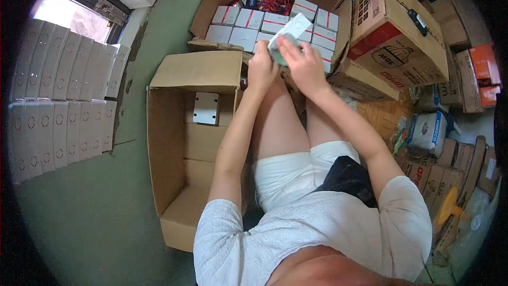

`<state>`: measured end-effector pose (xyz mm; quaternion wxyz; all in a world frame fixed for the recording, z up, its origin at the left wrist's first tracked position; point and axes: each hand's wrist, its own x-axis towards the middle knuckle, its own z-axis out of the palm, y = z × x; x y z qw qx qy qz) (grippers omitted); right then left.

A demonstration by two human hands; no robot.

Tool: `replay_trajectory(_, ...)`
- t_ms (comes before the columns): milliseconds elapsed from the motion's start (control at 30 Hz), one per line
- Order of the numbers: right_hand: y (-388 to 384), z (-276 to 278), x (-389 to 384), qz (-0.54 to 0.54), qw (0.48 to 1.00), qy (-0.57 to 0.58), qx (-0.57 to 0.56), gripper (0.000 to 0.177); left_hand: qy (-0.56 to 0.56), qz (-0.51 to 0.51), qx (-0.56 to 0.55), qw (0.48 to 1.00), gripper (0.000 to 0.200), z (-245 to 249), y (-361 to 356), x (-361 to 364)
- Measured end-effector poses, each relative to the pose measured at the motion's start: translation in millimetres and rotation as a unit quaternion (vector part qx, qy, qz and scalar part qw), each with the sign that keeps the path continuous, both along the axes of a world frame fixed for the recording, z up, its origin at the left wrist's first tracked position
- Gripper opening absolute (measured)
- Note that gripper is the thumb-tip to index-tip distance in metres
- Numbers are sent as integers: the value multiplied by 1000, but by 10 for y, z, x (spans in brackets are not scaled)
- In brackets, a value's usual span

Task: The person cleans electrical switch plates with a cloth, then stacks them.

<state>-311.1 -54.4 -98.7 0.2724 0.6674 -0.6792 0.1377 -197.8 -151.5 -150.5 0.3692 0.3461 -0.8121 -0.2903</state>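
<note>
Both sets of fingers are curled closed around a small white box (292, 27), held up between the two hands with its flap lifted and a pale grey-green piece showing at its lower end; whether that piece is part of the box or something going into it cannot be told. The left hand (263, 68) clasps the lower left side from below, while the right hand (302, 64) grips from the right, its fingertips pressed on the box's face. The small white box sits in the air just above the near edge of a filled carton (211, 5), which lies straight ahead of the knees and is packed with rows of white boxes with red stripes (248, 20), a tangle of red wire (275, 0) at its far end. To the left, touching the person's leg, stands an open carton (169, 143) with a single pale square plate (206, 108) against its inner wall. To the right leans a brown box printed with a bulb (397, 42), a small black object (418, 21) lying on top. Rows of white panels (58, 90) lie on the green floor (95, 206) at far left, and more cartons and orange boxes (484, 63) crowd the right edge
</note>
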Motion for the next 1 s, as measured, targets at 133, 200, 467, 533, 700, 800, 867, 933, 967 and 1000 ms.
replay_trajectory(133, -112, 83, -151, -135, 988, -77, 8, 54, 12, -8, 24, 1000, 47, 106, 124, -33)
replay_trajectory(200, -113, -46, -123, -130, 991, -9, -20, 50, 19, -10, 20, 1000, 47, 66, 102, -28)
replay_trajectory(467, -69, 69, -217, -119, 985, -121, -20, 52, 24, -10, 45, 999, 47, 159, 170, 24)
replay_trajectory(533, -92, 52, -339, -128, 984, -126, 14, 53, 6, 2, 21, 1000, 47, 161, 207, -10)
replay_trajectory(700, 87, -94, 41, 36, 998, -52, 23, 59, 28, -7, -3, 1000, 46, 37, 112, 23)
replay_trajectory(800, 14, -86, -92, 20, 999, -39, 27, 59, 40, -9, -3, 999, 46, 86, 126, 36)
replay_trajectory(867, -69, -36, -287, -72, 996, -43, 20, 60, 48, -11, -1, 999, 47, 122, 167, 42)
replay_trajectory(933, -95, 89, -303, -118, 989, -76, 42, 64, 20, -6, 17, 1000, 49, 149, 188, -5)
replay_trajectory(967, -102, 17, -272, -105, 992, -52, 40, 67, 17, -7, 54, 998, 51, 167, 209, -6)
replay_trajectory(1000, -96, -115, -164, -92, 995, -29, 37, 70, 18, -10, 53, 998, 51, 183, 200, -36)
